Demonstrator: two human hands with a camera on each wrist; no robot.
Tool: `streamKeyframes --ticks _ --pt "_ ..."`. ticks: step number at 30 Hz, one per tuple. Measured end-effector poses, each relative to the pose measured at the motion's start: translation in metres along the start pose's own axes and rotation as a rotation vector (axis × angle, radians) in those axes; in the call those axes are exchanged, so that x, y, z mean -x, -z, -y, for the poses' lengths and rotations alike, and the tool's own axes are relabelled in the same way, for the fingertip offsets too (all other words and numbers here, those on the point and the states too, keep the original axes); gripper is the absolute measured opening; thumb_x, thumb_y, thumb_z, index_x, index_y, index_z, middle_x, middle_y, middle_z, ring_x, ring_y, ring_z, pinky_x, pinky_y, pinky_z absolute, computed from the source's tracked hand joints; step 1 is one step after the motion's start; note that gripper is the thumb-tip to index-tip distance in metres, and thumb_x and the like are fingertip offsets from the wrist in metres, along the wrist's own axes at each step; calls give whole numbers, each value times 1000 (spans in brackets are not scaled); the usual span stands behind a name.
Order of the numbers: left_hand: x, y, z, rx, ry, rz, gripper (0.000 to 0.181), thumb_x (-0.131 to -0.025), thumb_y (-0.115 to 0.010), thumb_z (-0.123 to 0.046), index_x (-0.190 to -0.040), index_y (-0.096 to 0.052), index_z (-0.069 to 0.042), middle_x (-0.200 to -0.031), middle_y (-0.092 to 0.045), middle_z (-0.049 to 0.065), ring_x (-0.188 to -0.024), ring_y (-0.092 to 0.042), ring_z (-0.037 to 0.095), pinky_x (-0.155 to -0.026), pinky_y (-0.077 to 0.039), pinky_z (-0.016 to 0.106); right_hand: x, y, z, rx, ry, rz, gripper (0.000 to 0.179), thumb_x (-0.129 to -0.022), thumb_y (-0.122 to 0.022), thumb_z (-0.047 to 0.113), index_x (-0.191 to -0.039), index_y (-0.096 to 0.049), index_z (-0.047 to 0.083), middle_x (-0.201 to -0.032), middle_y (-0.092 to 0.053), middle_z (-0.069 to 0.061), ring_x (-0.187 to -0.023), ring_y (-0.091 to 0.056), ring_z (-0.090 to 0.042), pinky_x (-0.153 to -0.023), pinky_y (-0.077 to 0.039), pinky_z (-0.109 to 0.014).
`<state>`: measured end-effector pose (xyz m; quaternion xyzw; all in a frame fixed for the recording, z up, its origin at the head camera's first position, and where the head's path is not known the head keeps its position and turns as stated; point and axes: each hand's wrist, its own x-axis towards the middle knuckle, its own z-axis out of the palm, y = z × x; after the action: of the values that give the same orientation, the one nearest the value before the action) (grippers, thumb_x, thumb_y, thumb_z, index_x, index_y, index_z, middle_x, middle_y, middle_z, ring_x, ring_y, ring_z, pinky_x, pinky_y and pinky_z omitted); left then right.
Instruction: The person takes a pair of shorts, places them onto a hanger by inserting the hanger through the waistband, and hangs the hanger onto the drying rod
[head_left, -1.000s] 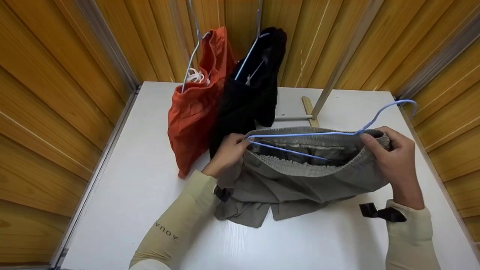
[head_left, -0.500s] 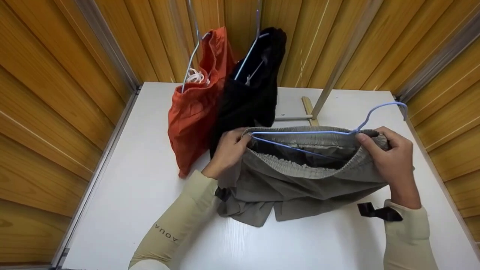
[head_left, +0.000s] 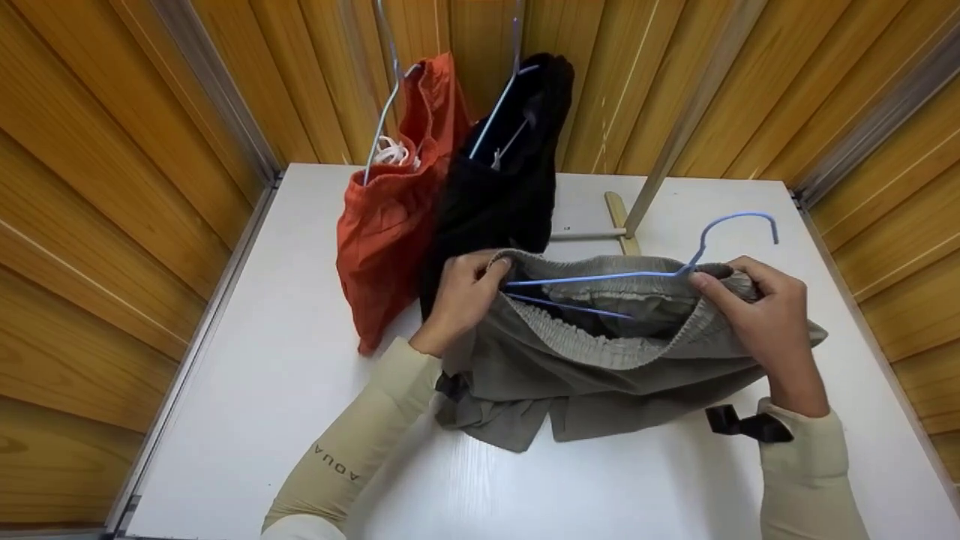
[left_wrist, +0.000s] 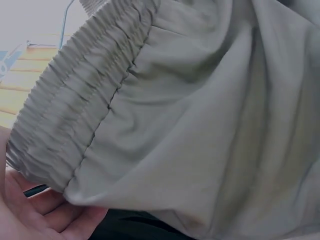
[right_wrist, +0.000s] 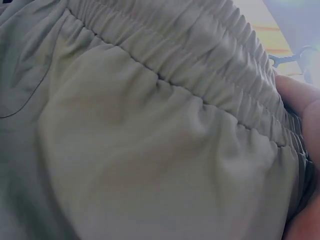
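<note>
Grey shorts with a gathered elastic waistband hang between my hands above the white table, their waist opening facing up. My left hand pinches the left end of the waistband, thumb on the inner side and fingers underneath. At the other end, my right hand grips the band, its thumb near the neck of a blue wire hanger. The hanger lies partly inside the waist opening, and its hook curves out beyond the band at the upper right. Its right end is hidden by cloth. The right wrist view shows the gathered waistband close up.
Orange shorts with a white cord and a black garment hang on wire hangers at the back, close behind my left hand. A wooden stand rises from the white table. Wood-panelled walls enclose the table.
The hanger's hook has shifted left and turned downward. My right hand has moved slightly left, and the waistband has slackened. My left hand has risen a little, its thumb now over the band's edge.
</note>
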<state>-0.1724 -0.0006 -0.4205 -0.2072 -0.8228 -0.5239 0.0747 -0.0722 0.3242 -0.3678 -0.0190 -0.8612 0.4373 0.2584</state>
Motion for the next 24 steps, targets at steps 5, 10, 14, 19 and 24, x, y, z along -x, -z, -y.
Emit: streamKeyframes --ticks 5,10,14,19,24 --pt "-1 -6 -6 -56 -28 -18 42 -96 -54 -25 -58 -37 -21 -58 -33 -8 -55 -33 8 -55 -27 23 2 -11 7 43 -23 -4 13 -79 -79 11 -78 -68 5 -64 -54 14 -60 -45 -3 -57 -34 -19" --pt "0 -12 -12 -120 -60 -3 41 -98 -52 -28 -60 -38 -21 -58 -32 -8 -56 -33 10 -56 -28 23 4 -20 12 82 -44 -23 20 -81 -79 21 -78 -67 5 -62 -50 11 -60 -44 -5 -56 -32 -20" --pt "0 -15 -15 -125 -68 18 41 -98 -52 -28 -61 -37 -19 -58 -30 -7 -55 -30 9 -55 -26 23 4 -23 15 87 -44 -39 22 -82 -78 22 -78 -66 4 -61 -48 9 -60 -43 -6 -56 -31 -21" --pt "0 -17 -20 -166 -66 44 41 -96 -54 -28 -60 -37 -20 -56 -32 -7 -52 -32 10 -52 -27 22 4 -25 17 94 -50 -51 23 -82 -78 23 -79 -66 3 -62 -48 10 -60 -42 -6 -56 -30 -21" --pt "2 -18 -22 -224 -121 105 42 -96 -55 -34 -60 -40 -18 -55 -34 -7 -50 -35 10 -51 -29 22 4 -26 18 106 -63 -49 24 -82 -78 24 -80 -66 4 -63 -49 11 -61 -42 -5 -57 -30 -21"
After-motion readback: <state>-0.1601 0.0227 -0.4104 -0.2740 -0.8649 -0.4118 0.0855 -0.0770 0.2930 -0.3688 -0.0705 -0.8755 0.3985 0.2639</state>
